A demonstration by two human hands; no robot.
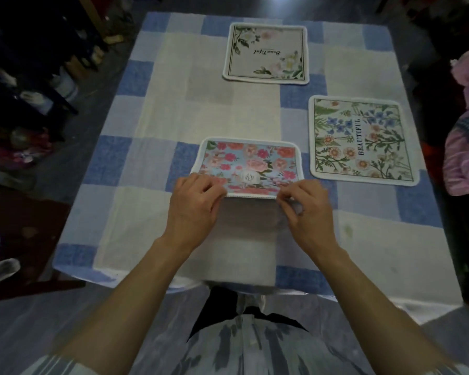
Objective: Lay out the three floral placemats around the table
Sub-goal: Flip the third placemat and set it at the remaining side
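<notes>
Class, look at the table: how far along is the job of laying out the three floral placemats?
Done: the cream rose placemat lies flat at the far side, and the BEAUTIFUL placemat lies flat on the right. In hand: the left hand and right hand grip the near edge of the pink-flowered placemat, its near edge lifted off the checked tablecloth. Left: lowering that edge flat and letting go.

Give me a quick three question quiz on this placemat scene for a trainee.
1. True or false: both hands grip the red mat's near edge.
2. Which mat lies at the far end? A) cream mat B) green mat
3. What word is printed on the green mat?

Key: 1 true, left hand and right hand pinch it; 2 A; 3 BEAUTIFUL.
</notes>
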